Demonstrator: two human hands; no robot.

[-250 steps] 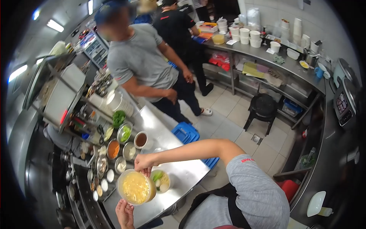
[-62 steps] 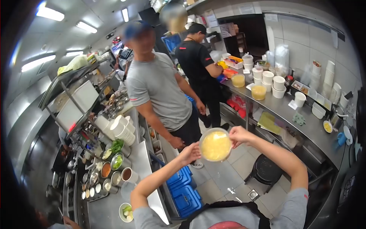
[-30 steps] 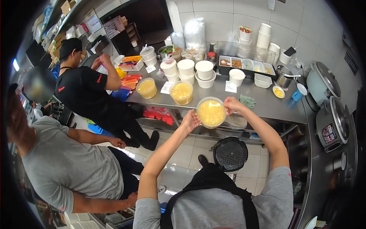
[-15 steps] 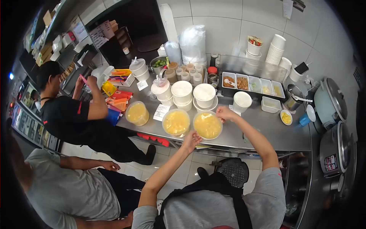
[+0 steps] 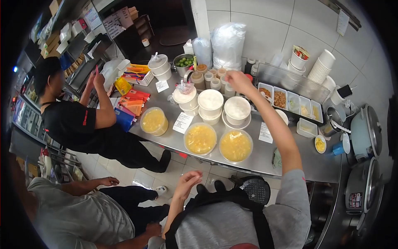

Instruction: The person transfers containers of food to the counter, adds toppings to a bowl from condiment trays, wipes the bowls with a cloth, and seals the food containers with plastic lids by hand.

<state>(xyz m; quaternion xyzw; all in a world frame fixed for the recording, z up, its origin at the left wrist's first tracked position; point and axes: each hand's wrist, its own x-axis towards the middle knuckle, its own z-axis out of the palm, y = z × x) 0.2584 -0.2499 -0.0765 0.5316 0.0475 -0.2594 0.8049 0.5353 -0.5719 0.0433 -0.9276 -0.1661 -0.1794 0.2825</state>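
A round clear tub of yellow soup point(image 5: 236, 145) stands at the counter's front edge. Beside it is a second soup tub point(image 5: 200, 139), and a third tub point(image 5: 154, 121) stands farther left. My right hand point(image 5: 239, 81) is over the back of the counter near the capped bottles point(image 5: 215, 84), its fingers curled; whether it touches anything there is unclear. My left hand point(image 5: 190, 181) hangs in front of the counter, fingers bent together, holding nothing visible. White lidded bowls point(image 5: 210, 102) are stacked behind the tubs, with a printed slip point(image 5: 183, 122) beside them.
A topping tray point(image 5: 292, 102) and stacked cups point(image 5: 321, 65) stand at the back right, near cookers point(image 5: 365, 128). A black stool point(image 5: 256, 190) is under the counter. One co-worker in black point(image 5: 74, 120) stands left; another in grey point(image 5: 83, 211) is lower left.
The soup tub carried from the other worktop now stands on this counter, released by both hands. My right hand has moved up toward the bottles, and my left hand has drawn back toward my body.
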